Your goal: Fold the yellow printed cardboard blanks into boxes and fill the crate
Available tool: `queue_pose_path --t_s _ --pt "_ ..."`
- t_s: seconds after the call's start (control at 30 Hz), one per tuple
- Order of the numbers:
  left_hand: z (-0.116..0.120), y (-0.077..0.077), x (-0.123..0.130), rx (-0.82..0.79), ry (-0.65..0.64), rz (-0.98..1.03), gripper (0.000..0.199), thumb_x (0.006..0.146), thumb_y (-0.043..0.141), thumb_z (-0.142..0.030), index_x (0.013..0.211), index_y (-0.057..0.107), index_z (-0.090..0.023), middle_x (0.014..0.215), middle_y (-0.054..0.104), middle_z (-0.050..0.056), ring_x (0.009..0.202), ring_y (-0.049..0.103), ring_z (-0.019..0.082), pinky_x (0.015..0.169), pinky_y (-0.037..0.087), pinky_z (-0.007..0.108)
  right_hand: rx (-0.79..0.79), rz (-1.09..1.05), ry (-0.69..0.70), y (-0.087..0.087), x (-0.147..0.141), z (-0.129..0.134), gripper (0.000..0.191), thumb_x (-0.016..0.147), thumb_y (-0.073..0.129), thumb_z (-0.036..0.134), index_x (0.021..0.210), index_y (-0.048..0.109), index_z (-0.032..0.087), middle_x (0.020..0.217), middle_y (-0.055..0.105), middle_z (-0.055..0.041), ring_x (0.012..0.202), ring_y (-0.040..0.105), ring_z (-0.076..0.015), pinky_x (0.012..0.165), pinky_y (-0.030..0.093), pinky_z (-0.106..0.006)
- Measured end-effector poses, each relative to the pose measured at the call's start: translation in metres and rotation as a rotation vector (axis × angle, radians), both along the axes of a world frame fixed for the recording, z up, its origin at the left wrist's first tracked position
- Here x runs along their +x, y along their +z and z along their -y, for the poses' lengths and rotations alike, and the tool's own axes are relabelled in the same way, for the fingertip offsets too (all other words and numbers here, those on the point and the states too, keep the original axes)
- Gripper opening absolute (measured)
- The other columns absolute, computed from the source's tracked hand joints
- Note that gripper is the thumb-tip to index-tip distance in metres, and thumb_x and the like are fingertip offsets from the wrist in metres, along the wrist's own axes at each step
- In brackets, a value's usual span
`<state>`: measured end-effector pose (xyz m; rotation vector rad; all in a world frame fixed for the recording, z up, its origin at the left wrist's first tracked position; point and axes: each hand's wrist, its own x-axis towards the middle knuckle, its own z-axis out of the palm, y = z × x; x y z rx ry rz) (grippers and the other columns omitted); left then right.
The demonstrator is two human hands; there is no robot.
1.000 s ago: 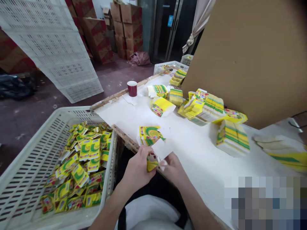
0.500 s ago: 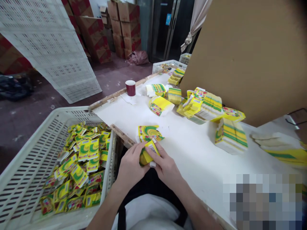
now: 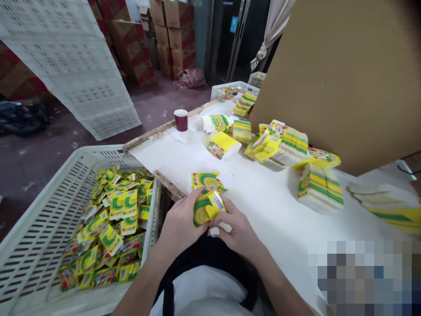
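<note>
Between my two hands is a small yellow-and-green printed card packet (image 3: 202, 211), one barcoded flap of it bent up. My left hand (image 3: 180, 224) grips its left side, thumb below. My right hand (image 3: 235, 228) has its fingers curled around the right side, with bits of white card showing near the fingertips. Just beyond my hands, a few flat yellow cards (image 3: 205, 179) with the same print lie on the white table (image 3: 263, 219). To my left, a white plastic crate (image 3: 42, 232) holds many folded yellow packets (image 3: 123, 204).
Stacks of yellow-and-green cards (image 3: 320, 188) stand along the table's right side, by a large brown board (image 3: 332, 79). A dark red mug (image 3: 180, 120) sits near the far left edge. Stacked white crates (image 3: 95, 83) and cartons (image 3: 179, 35) stand beyond.
The packet has turned in my hands, and its barcoded flap now stands up and faces right. My right hand has shifted slightly right, its fingers more curled.
</note>
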<state>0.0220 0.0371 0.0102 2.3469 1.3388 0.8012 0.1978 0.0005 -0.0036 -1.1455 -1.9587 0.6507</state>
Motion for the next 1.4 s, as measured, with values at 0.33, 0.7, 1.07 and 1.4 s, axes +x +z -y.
queue_pose_path --t_s 0.33,0.7,1.07,1.4 --pt "0.001 -0.001 0.0 -0.046 -0.02 0.047 0.058 0.07 0.062 -0.032 0.122 0.039 -0.021 0.118 0.058 0.01 0.105 0.058 0.024 0.088 0.047 0.037 0.036 -0.34 -0.183 -0.028 -0.011 0.01 0.084 0.084 0.045 0.014 0.141 -0.017 0.023 0.128 0.051 -0.0139 0.106 0.059 -0.0209 0.083 0.052 -0.039" --pt "0.007 0.003 0.001 -0.035 0.007 -0.044 0.063 0.063 0.061 -0.02 0.122 0.039 -0.02 0.116 0.06 0.009 0.102 0.059 0.025 0.086 0.048 0.037 0.083 0.004 -0.09 -0.002 -0.009 0.005 0.047 0.08 0.048 0.008 0.125 0.048 0.022 0.12 0.04 -0.0123 0.108 0.051 -0.0218 0.092 0.048 -0.037" --pt "0.005 0.006 0.002 -0.108 -0.023 -0.036 0.06 0.067 0.062 -0.027 0.121 0.037 -0.023 0.108 0.063 0.005 0.096 0.062 0.022 0.081 0.048 0.034 0.038 -0.04 -0.012 0.001 -0.002 -0.002 0.029 0.083 0.052 0.011 0.108 0.057 0.023 0.117 0.037 -0.009 0.111 0.045 -0.022 0.094 0.045 -0.038" --pt "0.004 0.004 0.0 -0.147 -0.079 -0.132 0.064 0.066 0.062 -0.03 0.123 0.034 -0.022 0.106 0.064 0.006 0.094 0.063 0.024 0.08 0.049 0.036 -0.025 0.084 0.142 0.007 0.015 -0.007 0.027 0.085 0.048 0.01 0.104 0.061 0.024 0.119 0.036 -0.008 0.108 0.049 -0.0204 0.094 0.046 -0.039"
